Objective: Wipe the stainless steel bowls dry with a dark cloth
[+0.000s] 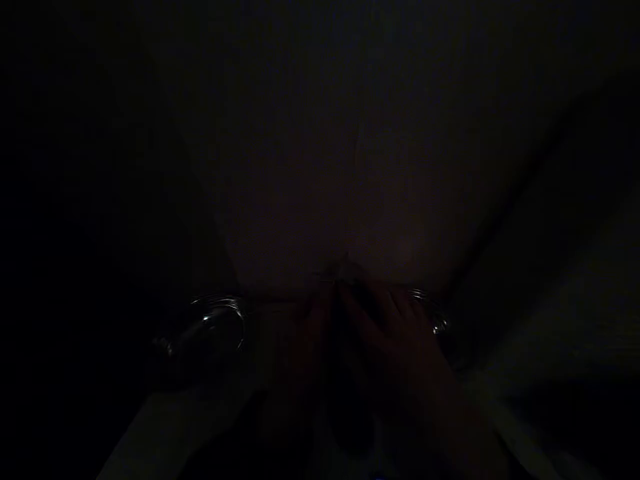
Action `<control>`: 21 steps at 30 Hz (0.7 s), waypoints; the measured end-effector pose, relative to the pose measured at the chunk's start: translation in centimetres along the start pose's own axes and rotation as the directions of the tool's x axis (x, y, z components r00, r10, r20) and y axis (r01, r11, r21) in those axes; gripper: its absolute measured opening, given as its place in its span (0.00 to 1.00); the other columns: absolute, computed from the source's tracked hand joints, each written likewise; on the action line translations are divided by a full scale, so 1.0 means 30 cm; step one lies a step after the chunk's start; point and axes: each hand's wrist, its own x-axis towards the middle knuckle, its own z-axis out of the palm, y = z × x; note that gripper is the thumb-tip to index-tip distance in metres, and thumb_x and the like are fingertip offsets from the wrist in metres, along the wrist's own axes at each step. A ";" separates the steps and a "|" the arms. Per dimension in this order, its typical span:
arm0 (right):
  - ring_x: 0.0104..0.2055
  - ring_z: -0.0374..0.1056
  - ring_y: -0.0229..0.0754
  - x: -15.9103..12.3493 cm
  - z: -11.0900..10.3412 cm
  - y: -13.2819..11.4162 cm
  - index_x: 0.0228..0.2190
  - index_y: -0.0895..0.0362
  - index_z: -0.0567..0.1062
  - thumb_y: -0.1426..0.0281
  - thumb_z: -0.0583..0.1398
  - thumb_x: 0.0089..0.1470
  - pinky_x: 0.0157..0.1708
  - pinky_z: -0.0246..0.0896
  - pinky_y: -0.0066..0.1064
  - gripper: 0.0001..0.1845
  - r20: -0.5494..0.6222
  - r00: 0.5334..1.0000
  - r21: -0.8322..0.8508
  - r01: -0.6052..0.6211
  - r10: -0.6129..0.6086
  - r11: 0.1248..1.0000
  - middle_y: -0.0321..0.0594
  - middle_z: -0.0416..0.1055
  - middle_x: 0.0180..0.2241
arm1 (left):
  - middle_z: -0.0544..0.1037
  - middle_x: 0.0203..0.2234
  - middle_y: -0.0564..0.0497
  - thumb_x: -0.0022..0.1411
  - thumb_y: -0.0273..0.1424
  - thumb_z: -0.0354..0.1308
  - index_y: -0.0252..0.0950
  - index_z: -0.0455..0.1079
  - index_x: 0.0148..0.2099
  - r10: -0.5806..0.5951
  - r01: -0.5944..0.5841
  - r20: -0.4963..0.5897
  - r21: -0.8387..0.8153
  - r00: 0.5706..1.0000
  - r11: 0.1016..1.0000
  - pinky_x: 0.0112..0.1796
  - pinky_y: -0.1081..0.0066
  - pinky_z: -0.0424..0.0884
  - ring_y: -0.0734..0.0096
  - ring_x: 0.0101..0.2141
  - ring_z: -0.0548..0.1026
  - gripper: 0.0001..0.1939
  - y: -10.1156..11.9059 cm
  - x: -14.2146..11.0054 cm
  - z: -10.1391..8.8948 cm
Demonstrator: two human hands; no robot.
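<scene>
The scene is very dark, so outlines are faint. My right hand [395, 327] reaches in from the lower right, its fingers bent toward a small pale object [349, 270] near the centre. From the other side my left hand [310, 327] comes up close to the same spot, dimmer, its fingertips drawn in. Both hands look closed around or against that small thing, whose kind I cannot make out. A dark elongated shape [350, 420] shows below, between the forearms.
A shiny, rounded, clear-looking object [215, 327] is left of my hands; another glinting one [437, 327] is partly hidden behind my right hand. A dim upright surface [300, 187] stands ahead. A paler surface [155, 427] is at the lower left.
</scene>
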 end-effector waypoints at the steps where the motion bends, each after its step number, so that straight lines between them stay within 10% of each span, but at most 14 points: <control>1: 0.48 0.63 0.59 -0.003 0.004 -0.004 0.53 0.63 0.69 0.70 0.52 0.57 0.44 0.64 0.56 0.24 0.001 1.000 -0.001 0.017 -0.017 1.000 0.58 0.67 0.51 | 0.81 0.30 0.49 0.49 0.38 0.64 0.38 0.76 0.27 -0.032 0.032 0.025 -0.005 0.999 0.999 0.36 0.71 0.72 0.61 0.41 0.77 0.09 0.000 0.005 -0.003; 9: 0.48 0.63 0.56 -0.007 0.027 0.027 0.56 0.61 0.65 0.67 0.52 0.59 0.44 0.63 0.53 0.25 0.028 0.994 0.029 -0.106 0.105 0.994 0.57 0.65 0.51 | 0.80 0.24 0.48 0.53 0.45 0.60 0.33 0.78 0.32 -0.211 0.222 0.162 -0.054 0.964 0.973 0.26 0.73 0.71 0.67 0.26 0.77 0.18 0.022 -0.014 0.013; 21: 0.50 0.62 0.58 -0.007 0.029 0.027 0.57 0.60 0.65 0.67 0.52 0.59 0.46 0.62 0.55 0.25 0.039 0.996 0.024 -0.078 0.077 0.997 0.56 0.65 0.52 | 0.82 0.33 0.48 0.52 0.41 0.62 0.36 0.78 0.36 -0.189 0.201 0.138 -0.073 0.972 0.977 0.33 0.72 0.72 0.64 0.36 0.79 0.14 0.001 0.007 0.008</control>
